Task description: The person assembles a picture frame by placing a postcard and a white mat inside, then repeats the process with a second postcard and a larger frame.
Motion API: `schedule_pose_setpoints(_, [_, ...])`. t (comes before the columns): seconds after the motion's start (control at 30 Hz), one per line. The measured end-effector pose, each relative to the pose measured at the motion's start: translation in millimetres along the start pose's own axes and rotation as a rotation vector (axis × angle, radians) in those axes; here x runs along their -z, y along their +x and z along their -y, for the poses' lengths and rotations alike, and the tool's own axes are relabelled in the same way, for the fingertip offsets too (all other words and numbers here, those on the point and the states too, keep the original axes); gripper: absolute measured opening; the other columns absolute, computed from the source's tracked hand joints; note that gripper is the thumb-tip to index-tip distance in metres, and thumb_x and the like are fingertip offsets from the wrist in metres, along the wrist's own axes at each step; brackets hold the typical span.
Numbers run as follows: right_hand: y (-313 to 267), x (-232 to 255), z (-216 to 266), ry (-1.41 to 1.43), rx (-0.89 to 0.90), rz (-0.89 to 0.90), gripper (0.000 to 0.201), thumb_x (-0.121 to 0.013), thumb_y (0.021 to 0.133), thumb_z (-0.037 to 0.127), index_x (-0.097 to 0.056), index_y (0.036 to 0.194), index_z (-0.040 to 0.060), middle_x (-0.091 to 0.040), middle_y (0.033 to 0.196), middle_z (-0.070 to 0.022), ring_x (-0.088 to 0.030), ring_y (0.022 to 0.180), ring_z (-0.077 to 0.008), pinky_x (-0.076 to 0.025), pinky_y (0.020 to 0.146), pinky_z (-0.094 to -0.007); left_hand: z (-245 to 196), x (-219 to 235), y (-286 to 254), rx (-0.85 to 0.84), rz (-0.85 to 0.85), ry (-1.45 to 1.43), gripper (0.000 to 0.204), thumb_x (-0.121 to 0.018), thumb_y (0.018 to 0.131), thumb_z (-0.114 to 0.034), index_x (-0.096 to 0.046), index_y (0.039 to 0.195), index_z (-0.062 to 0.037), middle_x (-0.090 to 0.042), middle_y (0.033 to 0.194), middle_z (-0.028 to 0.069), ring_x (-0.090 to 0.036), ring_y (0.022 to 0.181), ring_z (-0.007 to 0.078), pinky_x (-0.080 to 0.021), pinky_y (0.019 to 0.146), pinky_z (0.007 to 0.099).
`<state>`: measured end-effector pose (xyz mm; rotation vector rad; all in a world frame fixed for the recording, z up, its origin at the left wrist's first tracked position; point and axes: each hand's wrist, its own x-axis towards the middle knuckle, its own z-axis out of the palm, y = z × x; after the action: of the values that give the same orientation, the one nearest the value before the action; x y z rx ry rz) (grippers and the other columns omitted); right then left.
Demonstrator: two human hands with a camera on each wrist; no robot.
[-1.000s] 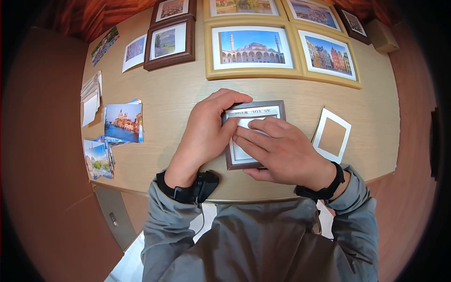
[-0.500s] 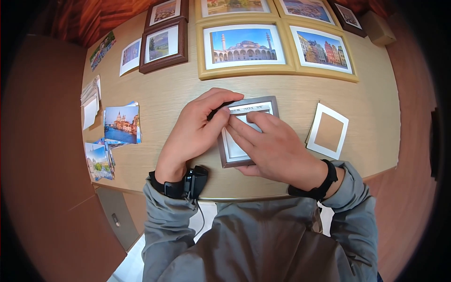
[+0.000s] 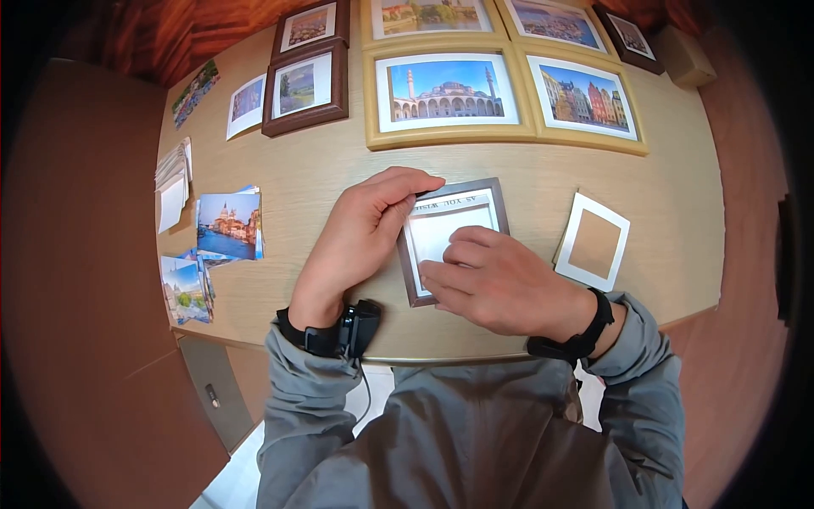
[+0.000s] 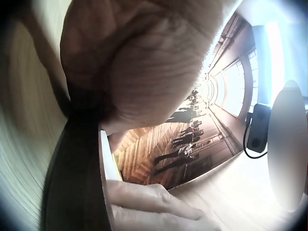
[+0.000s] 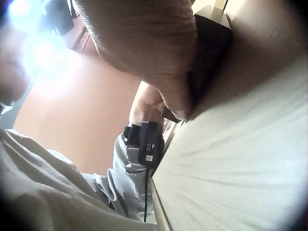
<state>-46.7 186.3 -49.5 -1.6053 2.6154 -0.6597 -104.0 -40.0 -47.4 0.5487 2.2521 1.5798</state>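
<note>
A small dark-brown picture frame (image 3: 454,237) lies flat on the wooden table (image 3: 339,178), at the middle of the head view, with a white insert showing inside it and a line of print along its upper edge. The left hand (image 3: 360,237) lies over the frame's left side, its fingers curled round the upper left corner and gripping the edge. The right hand (image 3: 500,284) covers the frame's lower right part, with its fingers laid nearly straight and pressing on the white insert. In the left wrist view the frame's dark edge (image 4: 72,173) runs just beneath the palm.

To the right of the frame, apart from it, lies a white mat board (image 3: 595,241) with a square opening. Above it, near the top of the picture, lie gold-framed photos (image 3: 449,93) and brown-framed photos (image 3: 305,85). At the left edge of the table sit loose photo prints (image 3: 227,225) and a stack of white cards (image 3: 172,180).
</note>
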Motion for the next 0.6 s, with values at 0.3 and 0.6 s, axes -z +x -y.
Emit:
schedule_pose_setpoints(0.3, [11.8,1.7,-0.2,0.151,-0.267,-0.104,0.07,-0.086,0.071,0.026,-0.06,0.131,0.001,-0.061,0.122,-0.01,-0.06,0.107,-0.0296,-0.051,0.096,-0.0414,5.7,2.4,-0.9,-0.007,0.026,-0.004,0.035,-0.05,0.099,0.009,-0.069,0.128,0.0031,-0.069,0.127,0.0136,-0.065,0.121,0.0261,-0.046,0.108,0.0327])
schedule_pose_setpoints(0.6, [14.9,3.6,8.5,0.015,-0.282,-0.029,0.081,-0.085,0.073,0.036,-0.059,0.14,-0.002,-0.058,0.144,-0.0129,-0.058,0.118,-0.0295,-0.049,0.102,-0.0419,3.6,2.4,-2.1,-0.015,0.027,0.005,0.036,-0.051,0.096,0.008,-0.067,0.128,0.0039,-0.068,0.127,0.0149,-0.064,0.122,0.0274,-0.047,0.108,0.0341])
